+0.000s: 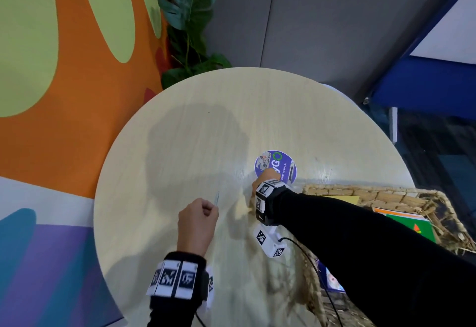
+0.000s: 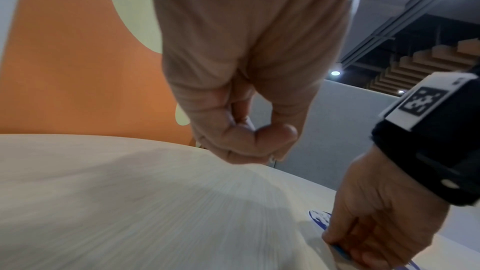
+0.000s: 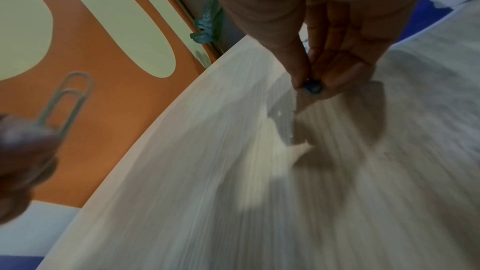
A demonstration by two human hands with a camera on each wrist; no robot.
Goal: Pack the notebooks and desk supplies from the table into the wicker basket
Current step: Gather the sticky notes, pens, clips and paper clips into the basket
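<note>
Pinching paper clips, both hands [image 1: 197,219] (right [image 1: 266,176] on the sticker [image 1: 280,160]) beside the basket [image 1: 360,192].

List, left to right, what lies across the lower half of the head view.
Left hand pinching a pale paper clip → right hand over a round purple sticker → woven wicker basket holding a green notebook.

The round sticker [image 1: 277,165] on the table reads "Clean as you go".

— What sort of place?
— An office lounge or break area: round pale table [image 1: 195,130] with a "Clean as you go" sticker [image 1: 277,164], grey partition panels [image 1: 322,17], bright orange mural [image 1: 85,89], potted plant [image 1: 190,17].
</note>
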